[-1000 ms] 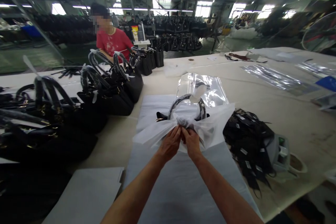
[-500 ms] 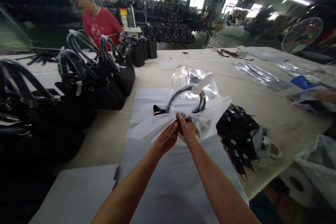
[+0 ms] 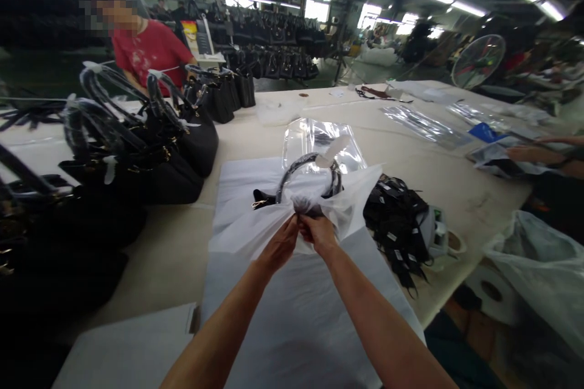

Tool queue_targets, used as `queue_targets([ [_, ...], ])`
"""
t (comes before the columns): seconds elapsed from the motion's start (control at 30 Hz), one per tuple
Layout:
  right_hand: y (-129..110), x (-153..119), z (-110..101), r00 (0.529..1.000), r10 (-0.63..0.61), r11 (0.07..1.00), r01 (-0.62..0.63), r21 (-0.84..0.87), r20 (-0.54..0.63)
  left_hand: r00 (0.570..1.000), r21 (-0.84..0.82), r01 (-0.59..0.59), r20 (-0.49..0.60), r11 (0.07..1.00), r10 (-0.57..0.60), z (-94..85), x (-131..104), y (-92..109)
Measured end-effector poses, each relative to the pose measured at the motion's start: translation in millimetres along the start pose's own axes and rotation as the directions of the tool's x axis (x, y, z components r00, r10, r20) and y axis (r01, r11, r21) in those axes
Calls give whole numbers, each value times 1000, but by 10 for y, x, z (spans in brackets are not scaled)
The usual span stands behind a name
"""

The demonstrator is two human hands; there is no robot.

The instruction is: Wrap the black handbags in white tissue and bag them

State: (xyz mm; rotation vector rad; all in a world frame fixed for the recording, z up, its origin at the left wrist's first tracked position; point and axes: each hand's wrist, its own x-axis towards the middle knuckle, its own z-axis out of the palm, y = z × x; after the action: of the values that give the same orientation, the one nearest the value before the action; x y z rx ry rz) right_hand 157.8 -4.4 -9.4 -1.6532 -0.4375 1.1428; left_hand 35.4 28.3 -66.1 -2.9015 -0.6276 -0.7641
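Observation:
A black handbag with plastic-wrapped handles [image 3: 292, 171] stands before me, its body mostly covered by thin white tissue paper [image 3: 249, 228]. My left hand [image 3: 283, 242] and my right hand [image 3: 318, 232] meet at the front of the bag, fingers pinched on the gathered tissue paper just under the handles. A black corner of the bag with a gold clasp [image 3: 259, 200] sticks out on the left. A pale tag [image 3: 332, 153] hangs on the handle. Beneath lie white paper sheets [image 3: 292, 316], and behind is a clear plastic sheet [image 3: 351, 140].
Several black handbags [image 3: 159, 164] line the table's left side. A heap of black tagged straps [image 3: 395, 219] and a tape roll [image 3: 455, 243] lie at right. A plastic-lined bin [image 3: 538, 255] stands beyond the edge. A person in a red shirt [image 3: 148, 51] is across; another's hand [image 3: 524, 155] works at right.
The view has turned slightly right, so things sit further left. Both hands have drawn a little down from the handles, still together on the tissue paper, and a bunched knot of it now shows above them.

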Motion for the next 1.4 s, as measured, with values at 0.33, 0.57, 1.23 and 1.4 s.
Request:
queue_targets([
  [0.33,252,130,-103,997,-66,942,51,-333,-34,986,86,-61,-151,994,74,26,9,-88],
  [0.57,691,-94,-506,983,-139,823,184,-538,123,956,-269,121,-228,956,-185,-258,155,120],
  [1.23,1297,89,-3019,906,-302,685,-10,-728,-297,668,-992,125,85,-1,-739,-1584,1349,1221],
  [1.4,1512,-69,-3517,879,-404,651,81,-755,-254,637,-979,185,56,82,-769,-1550,1272,1515],
])
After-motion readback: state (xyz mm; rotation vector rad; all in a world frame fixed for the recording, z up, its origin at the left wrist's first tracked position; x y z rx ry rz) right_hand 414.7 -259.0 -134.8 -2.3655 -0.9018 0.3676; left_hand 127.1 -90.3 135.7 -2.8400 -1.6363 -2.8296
